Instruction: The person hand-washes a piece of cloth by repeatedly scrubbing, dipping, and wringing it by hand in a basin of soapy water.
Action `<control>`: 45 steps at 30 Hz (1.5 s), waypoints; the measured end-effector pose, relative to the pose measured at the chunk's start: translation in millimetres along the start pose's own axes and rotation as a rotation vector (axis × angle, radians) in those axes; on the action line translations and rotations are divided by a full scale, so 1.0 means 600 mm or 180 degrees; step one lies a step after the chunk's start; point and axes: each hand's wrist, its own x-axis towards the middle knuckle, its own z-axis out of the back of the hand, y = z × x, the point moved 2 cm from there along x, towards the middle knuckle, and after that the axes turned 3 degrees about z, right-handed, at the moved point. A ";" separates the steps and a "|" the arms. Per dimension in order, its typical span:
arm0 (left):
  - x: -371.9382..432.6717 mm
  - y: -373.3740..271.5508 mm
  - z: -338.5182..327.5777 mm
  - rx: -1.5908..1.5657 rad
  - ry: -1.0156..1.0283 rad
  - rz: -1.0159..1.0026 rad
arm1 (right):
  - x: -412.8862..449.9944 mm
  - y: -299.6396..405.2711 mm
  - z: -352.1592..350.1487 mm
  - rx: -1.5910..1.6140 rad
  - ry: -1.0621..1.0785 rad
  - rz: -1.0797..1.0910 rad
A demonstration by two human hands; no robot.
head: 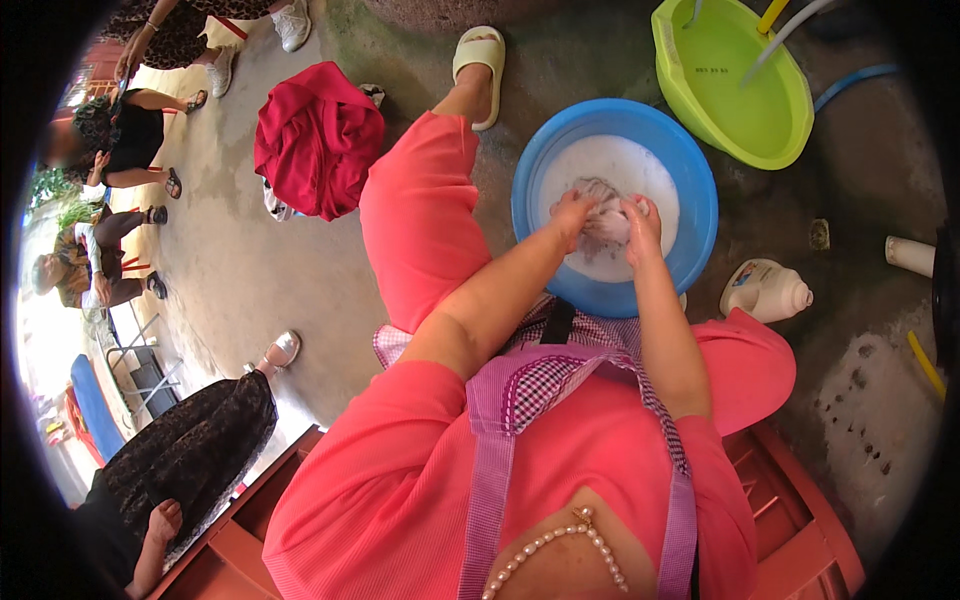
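Note:
A round blue plastic basin (pixel 705 217) on the floor holds white, foamy water. In it, a wet, light-coloured cloth (pixel 602 214) is bunched between both of my hands. My left hand (pixel 576 217) grips the cloth on its left side, with the fingers curled into it. Against its right side, my right hand (pixel 643 229) holds a gathered part of the same cloth. Some fingertips are hidden in the cloth and foam. A white plastic detergent bottle (pixel 761 291) lies on the floor to the right of the basin.
A yellow-green plastic basin (pixel 795 139) with water and hoses stands at the upper right. A red cloth heap (pixel 319 139) lies left of my slippered foot. Several people sit or stand along the left side. Near the right edge is a white pipe (pixel 909 256).

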 end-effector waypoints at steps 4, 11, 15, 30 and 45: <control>-0.040 -0.008 -0.049 0.0013 0.0901 0.0330 | -0.016 -0.021 -0.030 -0.1068 0.0362 0.0371; 0.020 0.031 0.014 -0.1862 0.1838 0.0129 | -0.119 0.026 -0.143 -0.3091 0.0646 0.2916; -0.079 -0.026 -0.106 -0.0844 0.0600 0.0322 | -0.022 0.017 0.000 -0.3682 -0.0664 0.1781; -0.011 0.008 -0.024 0.1644 -0.0419 -0.1525 | -0.007 -0.015 0.025 -0.1071 0.1157 -0.0144; -0.014 -0.049 -0.039 0.1333 -0.0311 -0.1492 | -0.033 0.043 -0.007 -0.1530 0.1194 -0.0316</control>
